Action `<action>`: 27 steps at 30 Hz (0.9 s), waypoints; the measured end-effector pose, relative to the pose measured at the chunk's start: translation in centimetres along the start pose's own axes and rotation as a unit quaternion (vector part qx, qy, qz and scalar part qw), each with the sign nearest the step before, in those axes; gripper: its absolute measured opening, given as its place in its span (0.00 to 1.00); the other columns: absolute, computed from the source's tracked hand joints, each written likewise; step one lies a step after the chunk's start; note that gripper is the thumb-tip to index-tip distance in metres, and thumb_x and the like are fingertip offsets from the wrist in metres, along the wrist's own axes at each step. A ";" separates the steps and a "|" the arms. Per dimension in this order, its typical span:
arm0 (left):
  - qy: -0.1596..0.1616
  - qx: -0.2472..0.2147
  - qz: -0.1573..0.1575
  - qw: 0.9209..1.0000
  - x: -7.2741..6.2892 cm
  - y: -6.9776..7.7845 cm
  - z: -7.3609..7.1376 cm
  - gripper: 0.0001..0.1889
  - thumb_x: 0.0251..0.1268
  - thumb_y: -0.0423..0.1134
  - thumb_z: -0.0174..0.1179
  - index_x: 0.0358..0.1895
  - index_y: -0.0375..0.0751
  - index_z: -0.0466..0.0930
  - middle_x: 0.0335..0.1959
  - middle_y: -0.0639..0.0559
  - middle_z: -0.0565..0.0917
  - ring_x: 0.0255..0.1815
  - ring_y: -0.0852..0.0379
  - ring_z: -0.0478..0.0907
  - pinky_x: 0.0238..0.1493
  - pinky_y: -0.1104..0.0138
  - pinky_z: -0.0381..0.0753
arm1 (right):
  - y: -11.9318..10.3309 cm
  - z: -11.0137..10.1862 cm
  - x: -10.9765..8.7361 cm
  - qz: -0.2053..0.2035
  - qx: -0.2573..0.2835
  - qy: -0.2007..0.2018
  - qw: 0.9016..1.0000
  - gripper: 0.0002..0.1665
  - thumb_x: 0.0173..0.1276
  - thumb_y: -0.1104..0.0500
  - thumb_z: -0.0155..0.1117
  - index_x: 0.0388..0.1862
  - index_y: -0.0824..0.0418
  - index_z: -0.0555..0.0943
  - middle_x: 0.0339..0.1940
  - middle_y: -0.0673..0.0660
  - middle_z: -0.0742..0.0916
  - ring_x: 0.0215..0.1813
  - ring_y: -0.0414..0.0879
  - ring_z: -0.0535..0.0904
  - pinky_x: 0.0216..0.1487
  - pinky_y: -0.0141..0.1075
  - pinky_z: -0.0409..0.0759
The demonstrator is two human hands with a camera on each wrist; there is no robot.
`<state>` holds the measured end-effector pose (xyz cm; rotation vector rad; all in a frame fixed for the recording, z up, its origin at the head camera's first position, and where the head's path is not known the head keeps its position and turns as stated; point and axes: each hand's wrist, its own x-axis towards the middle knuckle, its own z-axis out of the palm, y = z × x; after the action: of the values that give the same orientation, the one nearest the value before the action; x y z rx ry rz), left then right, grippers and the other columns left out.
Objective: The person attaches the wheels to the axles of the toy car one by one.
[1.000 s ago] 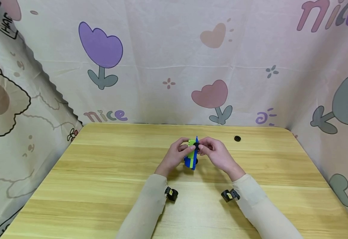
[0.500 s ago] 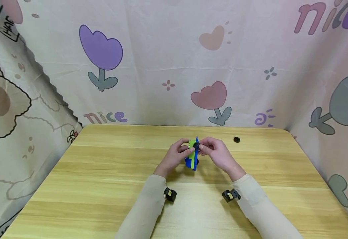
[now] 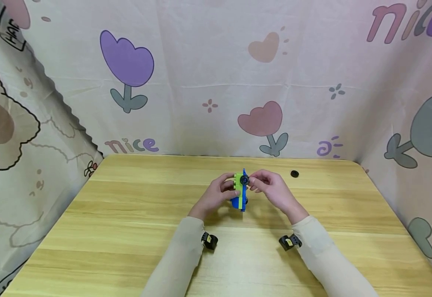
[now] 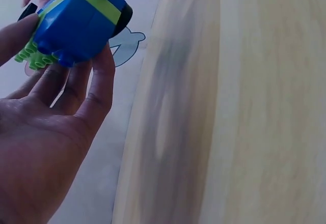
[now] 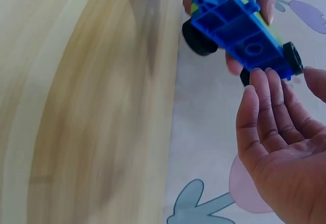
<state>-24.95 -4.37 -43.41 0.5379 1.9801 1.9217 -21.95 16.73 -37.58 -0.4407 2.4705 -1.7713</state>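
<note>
A blue and lime-green toy car made of building bricks is held up on its end by my left hand, thumb on one face and fingers behind. In the left wrist view the car's blue end sits between thumb and fingers. A black wheel is on the car near its far end. My right hand is beside this wheel. The right wrist view shows its fingers extended to the blue underside, thumb close by a wheel. Another wheel shows at the other end.
A loose black wheel lies on the wooden table to the right, near the back edge. A printed cloth hangs behind the table and on both sides. Each wrist wears a small black camera.
My left thumb has slid down off the wheel toward me, so the wheel shows more fully. My right hand has drawn back slightly to the right. The loose wheel stays put.
</note>
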 end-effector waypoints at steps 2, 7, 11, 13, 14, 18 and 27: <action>0.006 -0.003 -0.003 1.000 -0.1 0.1 0.0 0.28 0.69 0.34 0.60 0.70 0.40 0.63 0.61 0.40 0.77 0.54 0.47 0.79 0.54 0.57 0.79 | -0.1 -0.3 -0.1 0.000 -0.007 0.005 1.000 0.14 0.77 0.63 0.54 0.50 0.76 0.77 0.43 0.72 0.83 0.46 0.64 0.81 0.49 0.57 0.79; 0.021 -0.013 -0.015 1.000 -0.1 0.1 0.0 0.24 0.69 0.32 0.60 0.64 0.39 0.63 0.62 0.38 0.76 0.52 0.46 0.81 0.50 0.57 0.81 | 2.1 -1.5 0.3 0.001 -0.038 0.026 0.999 0.15 0.77 0.60 0.55 0.51 0.71 0.78 0.43 0.68 0.84 0.45 0.58 0.82 0.49 0.52 0.81; 0.028 -0.011 -0.014 0.999 -0.2 0.1 0.0 0.22 0.70 0.32 0.60 0.62 0.38 0.63 0.63 0.37 0.75 0.53 0.45 0.80 0.51 0.58 0.81 | 3.4 -3.1 0.3 -0.003 -0.064 0.035 0.997 0.15 0.75 0.59 0.58 0.52 0.69 0.79 0.44 0.64 0.85 0.45 0.56 0.82 0.47 0.44 0.82; 0.029 -0.013 -0.012 0.999 -0.1 0.1 0.0 0.22 0.69 0.31 0.60 0.62 0.37 0.63 0.63 0.36 0.75 0.54 0.44 0.80 0.51 0.58 0.81 | 3.8 -4.0 0.2 -0.003 -0.074 0.037 0.997 0.15 0.73 0.59 0.60 0.52 0.69 0.79 0.44 0.62 0.85 0.46 0.56 0.81 0.46 0.41 0.82; 0.031 -0.013 -0.013 0.999 -0.1 0.1 0.0 0.22 0.69 0.32 0.60 0.62 0.37 0.63 0.63 0.37 0.75 0.54 0.45 0.80 0.51 0.58 0.81 | 4.0 -4.5 0.2 -0.001 -0.082 0.040 0.996 0.15 0.73 0.59 0.61 0.52 0.69 0.79 0.45 0.62 0.85 0.46 0.55 0.81 0.45 0.40 0.81; 0.034 -0.015 -0.009 0.999 -0.1 0.1 -0.1 0.22 0.69 0.31 0.60 0.62 0.37 0.63 0.61 0.39 0.77 0.54 0.46 0.79 0.52 0.59 0.80 | 4.5 -6.5 -0.1 0.005 -0.114 0.047 0.992 0.17 0.71 0.59 0.64 0.53 0.69 0.79 0.48 0.62 0.84 0.49 0.53 0.79 0.46 0.35 0.79; 0.038 -0.010 -0.005 0.999 -0.3 -0.1 -0.2 0.23 0.69 0.33 0.61 0.63 0.39 0.64 0.59 0.41 0.79 0.54 0.48 0.77 0.53 0.59 0.80 | 6.2 -10.8 -0.4 0.040 -0.171 0.058 0.983 0.22 0.71 0.60 0.64 0.59 0.70 0.75 0.56 0.68 0.80 0.58 0.61 0.74 0.53 0.47 0.75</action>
<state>-24.80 -4.64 -43.48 0.4551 2.0040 1.9823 -25.17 28.56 -39.87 -0.2577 2.8414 -1.3819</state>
